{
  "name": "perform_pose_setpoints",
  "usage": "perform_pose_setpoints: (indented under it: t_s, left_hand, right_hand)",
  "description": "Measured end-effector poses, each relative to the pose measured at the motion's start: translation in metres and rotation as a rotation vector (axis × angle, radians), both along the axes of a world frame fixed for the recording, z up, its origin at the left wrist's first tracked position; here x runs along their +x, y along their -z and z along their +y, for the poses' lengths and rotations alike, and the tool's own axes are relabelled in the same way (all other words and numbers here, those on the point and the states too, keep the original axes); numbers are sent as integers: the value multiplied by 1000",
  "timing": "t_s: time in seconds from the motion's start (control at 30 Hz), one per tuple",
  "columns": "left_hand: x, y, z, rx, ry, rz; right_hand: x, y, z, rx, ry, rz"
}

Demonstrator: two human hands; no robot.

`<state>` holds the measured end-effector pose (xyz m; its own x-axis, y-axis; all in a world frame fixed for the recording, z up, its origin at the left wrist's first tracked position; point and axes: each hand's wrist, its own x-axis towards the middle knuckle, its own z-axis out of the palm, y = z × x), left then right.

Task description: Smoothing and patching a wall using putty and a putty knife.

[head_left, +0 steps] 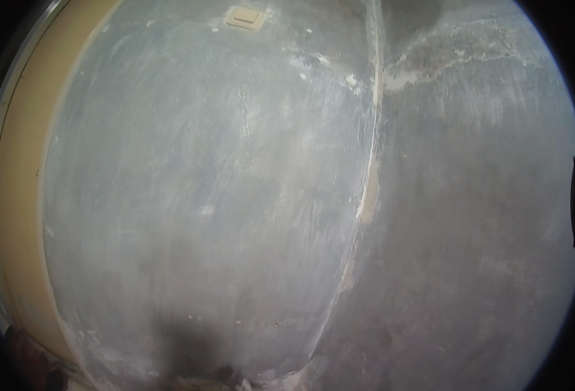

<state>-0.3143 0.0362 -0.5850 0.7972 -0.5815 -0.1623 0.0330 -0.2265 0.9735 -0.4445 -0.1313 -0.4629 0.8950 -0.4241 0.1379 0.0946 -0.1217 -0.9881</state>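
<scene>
Neither of my hands shows in the head view. A grey plastered wall point(202, 150) with pale streaks and white specks fills most of it. It meets a second, darker grey wall point(470, 215) along a rough corner line point(369, 176) with whitish, chipped filler. High on the left wall sits a cream, square light switch point(245, 17). A soft dark shadow point(189, 339) lies low on the same wall.
A yellowish door frame point(23, 163) runs down the left side. At the lower left is a dark reddish thing point(30, 358) that I cannot make out. Pale rough bits point(290, 379) lie at the foot of the corner. A ragged patch point(450, 58) marks the upper right wall.
</scene>
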Motion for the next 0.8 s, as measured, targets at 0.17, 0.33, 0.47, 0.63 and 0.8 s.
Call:
perform_pose_setpoints:
  t_s: [0.17, 0.33, 0.47, 0.63, 0.8]
  left_hand:
    - [-6, 1, 9, 11, 114, 2]
    - [2, 64, 4, -202, 317, 136]
    - [-5, 79, 2, -285, 425, 275]
    - [-11, 31, -6, -348, 134, 209]
    - [2, 43, -31, -329, 133, 159]
  right_hand:
    - [9, 20, -36, -126, -63, -11]
    - [-7, 21, -98, -253, -143, -20]
    - [-22, 44, -139, -297, -206, 19]
    - [-46, -12, -116, -123, -290, 195]
    - [-32, 14, -128, -204, -186, 227]
